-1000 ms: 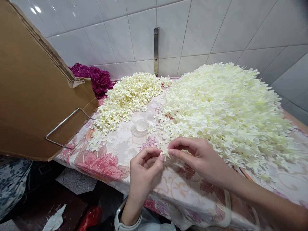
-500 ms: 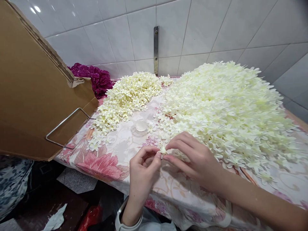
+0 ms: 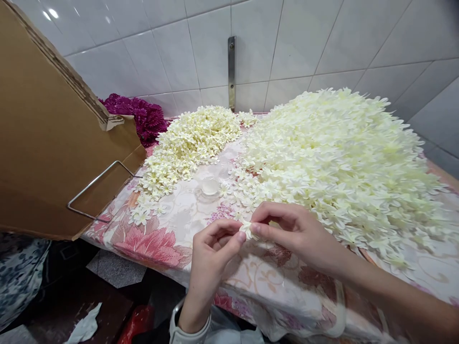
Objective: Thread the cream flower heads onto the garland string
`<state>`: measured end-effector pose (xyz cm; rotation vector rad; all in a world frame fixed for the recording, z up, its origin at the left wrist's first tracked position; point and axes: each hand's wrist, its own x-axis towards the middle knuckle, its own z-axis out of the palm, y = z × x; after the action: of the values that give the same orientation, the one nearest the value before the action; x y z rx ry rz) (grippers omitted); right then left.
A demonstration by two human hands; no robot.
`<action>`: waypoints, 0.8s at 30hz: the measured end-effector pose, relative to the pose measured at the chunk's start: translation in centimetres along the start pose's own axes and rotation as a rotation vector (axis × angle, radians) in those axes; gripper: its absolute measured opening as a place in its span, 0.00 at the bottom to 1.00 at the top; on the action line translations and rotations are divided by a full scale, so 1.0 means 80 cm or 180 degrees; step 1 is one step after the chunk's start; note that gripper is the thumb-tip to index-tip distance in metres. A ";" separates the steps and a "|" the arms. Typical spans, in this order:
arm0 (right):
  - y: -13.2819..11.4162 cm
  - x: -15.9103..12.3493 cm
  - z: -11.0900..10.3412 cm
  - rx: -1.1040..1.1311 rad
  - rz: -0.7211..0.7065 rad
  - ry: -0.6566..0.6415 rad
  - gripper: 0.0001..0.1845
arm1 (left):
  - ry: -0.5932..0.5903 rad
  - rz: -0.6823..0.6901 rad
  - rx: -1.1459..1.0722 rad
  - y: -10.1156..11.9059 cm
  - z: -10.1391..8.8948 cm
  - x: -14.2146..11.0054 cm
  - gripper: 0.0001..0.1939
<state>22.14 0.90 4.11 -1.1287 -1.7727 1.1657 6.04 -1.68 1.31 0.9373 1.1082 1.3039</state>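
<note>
Between my two hands, over the front part of the table, is a small white artificial flower. My left hand pinches it from the left with thumb and forefinger. On its right side, the thumb and forefinger of my right hand are closed on it too. A large heap of pale yellow-white flowers lies beyond and to the right of my right hand. Farther off to the left is a smaller heap of cream flowers. Near the gap between the heaps sits a small clear round dish.
A tall cardboard box with a bent wire handle stands at the left. Purple flowers lie behind it. A flowered cloth covers the table, which meets a tiled wall bearing a metal bracket.
My right hand has moved slightly right and its fingers have curled in. The flower has turned, its petals now facing more toward me, and my left hand keeps its pinch.
</note>
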 end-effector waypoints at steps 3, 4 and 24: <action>0.002 0.001 -0.003 0.0592 0.0347 -0.0388 0.11 | 0.0008 -0.0057 -0.0224 0.002 0.000 -0.001 0.02; 0.002 0.001 -0.003 0.0645 0.0383 -0.0448 0.12 | -0.0018 -0.0060 -0.0216 0.002 0.000 -0.002 0.02; 0.008 -0.005 0.010 -0.1361 -0.1290 0.0423 0.06 | 0.0283 0.0188 0.0515 -0.001 0.008 -0.002 0.04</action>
<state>21.72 0.45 3.19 -0.9834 -2.0759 0.4741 6.71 -1.83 1.38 1.0464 1.2782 1.3293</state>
